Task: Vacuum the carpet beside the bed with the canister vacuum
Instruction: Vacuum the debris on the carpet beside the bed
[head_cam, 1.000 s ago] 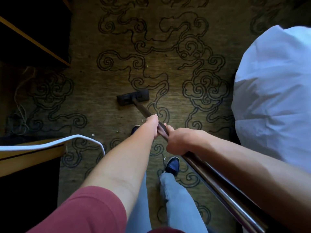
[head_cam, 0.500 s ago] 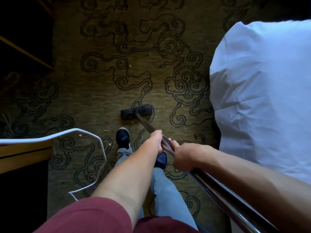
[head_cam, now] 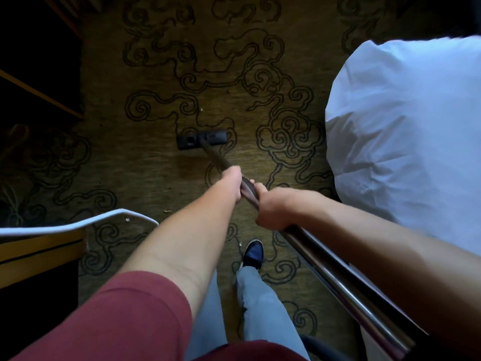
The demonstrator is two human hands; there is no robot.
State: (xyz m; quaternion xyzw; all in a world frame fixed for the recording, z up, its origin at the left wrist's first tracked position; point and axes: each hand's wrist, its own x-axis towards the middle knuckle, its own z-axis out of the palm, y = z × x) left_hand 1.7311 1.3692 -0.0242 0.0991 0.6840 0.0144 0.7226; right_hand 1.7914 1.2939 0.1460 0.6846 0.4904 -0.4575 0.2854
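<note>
Fingers [head_cam: 260, 190] of both hands clenched on wand [head_cam: 325, 259] | step: sweeping carpet [head_cam: 156, 165], head [head_cam: 201, 139] at 12 o'clock | next: cover crumbs [head_cam: 127, 219] at 8 o'clock, bed [head_cam: 403, 139] at 3

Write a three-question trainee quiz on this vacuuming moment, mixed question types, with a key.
1. True or false: both hands grip the wand.
2. Which hand is nearer the floor head? A) left hand B) right hand
3. Fill in: the white cord lies to the person's ____ side.

Key: 1 true; 2 A; 3 left.
</note>
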